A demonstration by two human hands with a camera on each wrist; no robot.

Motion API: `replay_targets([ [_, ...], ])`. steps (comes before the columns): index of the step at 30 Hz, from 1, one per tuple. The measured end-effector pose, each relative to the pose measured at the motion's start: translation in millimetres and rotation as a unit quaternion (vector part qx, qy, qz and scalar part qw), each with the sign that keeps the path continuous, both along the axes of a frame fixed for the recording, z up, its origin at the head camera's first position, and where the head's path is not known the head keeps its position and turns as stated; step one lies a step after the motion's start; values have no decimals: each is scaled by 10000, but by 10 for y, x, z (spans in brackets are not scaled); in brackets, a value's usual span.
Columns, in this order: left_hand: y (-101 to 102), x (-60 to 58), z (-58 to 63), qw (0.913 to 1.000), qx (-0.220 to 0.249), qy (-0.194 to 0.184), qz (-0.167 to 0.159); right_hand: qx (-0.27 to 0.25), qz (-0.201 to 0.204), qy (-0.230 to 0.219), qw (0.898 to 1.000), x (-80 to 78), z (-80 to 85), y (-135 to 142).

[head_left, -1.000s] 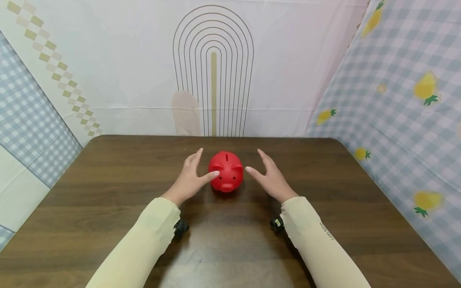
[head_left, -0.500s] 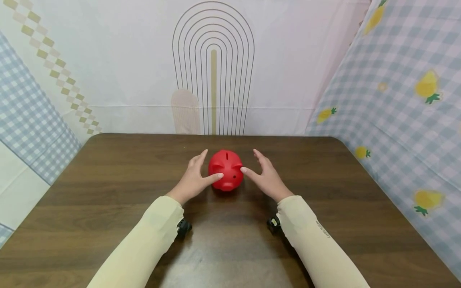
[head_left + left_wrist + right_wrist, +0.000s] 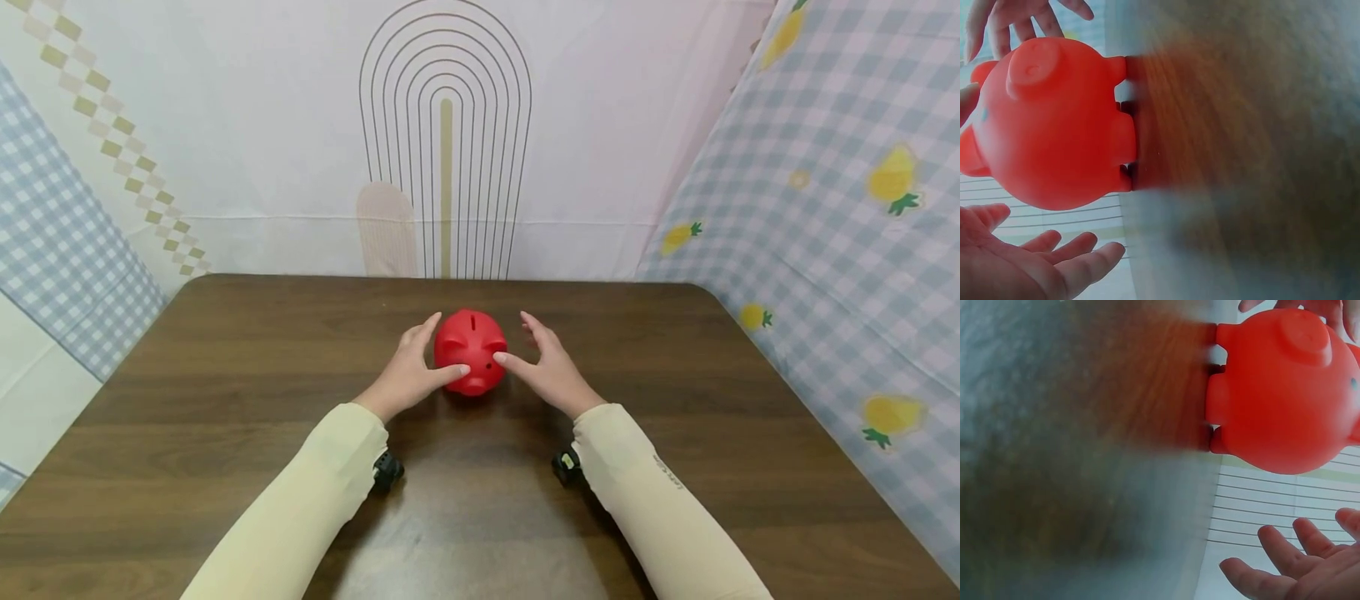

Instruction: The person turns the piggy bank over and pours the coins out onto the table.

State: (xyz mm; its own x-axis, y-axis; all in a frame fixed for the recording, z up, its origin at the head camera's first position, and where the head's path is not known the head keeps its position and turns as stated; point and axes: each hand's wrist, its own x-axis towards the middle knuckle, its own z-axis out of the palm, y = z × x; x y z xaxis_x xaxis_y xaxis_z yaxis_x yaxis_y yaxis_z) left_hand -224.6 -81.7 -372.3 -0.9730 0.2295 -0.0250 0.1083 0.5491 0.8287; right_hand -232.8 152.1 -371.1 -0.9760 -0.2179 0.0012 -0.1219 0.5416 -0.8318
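Observation:
A red piggy bank point(image 3: 471, 333) with a coin slot on top stands on its feet on the brown wooden table point(image 3: 480, 517), snout toward me. My left hand point(image 3: 405, 372) is held at its left side, fingers spread and thumb overlapping its face in the head view. On the other side my right hand point(image 3: 553, 367) mirrors it, thumb tip over the pig's cheek. The left wrist view shows a gap between the piggy bank point(image 3: 1060, 131) and my left fingers point(image 3: 1085, 265). A similar gap separates it from my right fingers point(image 3: 1285, 553) in the right wrist view.
A white cloth point(image 3: 285, 125) with arch lines hangs behind the table's far edge. Blue checked cloths point(image 3: 840, 275) hang at both sides. Small black devices point(image 3: 387, 472) are worn at both wrists, low over the table.
Both hands have moved inward toward the piggy bank from either side, so the thumbs now overlap its face in the head view. The piggy bank stays in place.

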Motion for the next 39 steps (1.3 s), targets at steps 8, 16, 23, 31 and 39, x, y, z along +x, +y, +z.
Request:
replay_targets([
  [8,32,2,2,10000,4,6,-93,52,50,-93,9999,0,-19,-51],
  [16,46,-23,-35,9999,11,-2,-153,101,87,-145,9998,-15,-42,-70],
  [23,32,-50,-58,9998,3,35,-187,85,167,-398,9990,-33,-49,-107],
  [31,33,-61,-61,9997,43,27,-249,111,301,-477,9983,-42,-51,-112],
  [39,24,-62,-37,9993,187,-62,-319,57,458,-642,9969,-83,-51,-113],
])
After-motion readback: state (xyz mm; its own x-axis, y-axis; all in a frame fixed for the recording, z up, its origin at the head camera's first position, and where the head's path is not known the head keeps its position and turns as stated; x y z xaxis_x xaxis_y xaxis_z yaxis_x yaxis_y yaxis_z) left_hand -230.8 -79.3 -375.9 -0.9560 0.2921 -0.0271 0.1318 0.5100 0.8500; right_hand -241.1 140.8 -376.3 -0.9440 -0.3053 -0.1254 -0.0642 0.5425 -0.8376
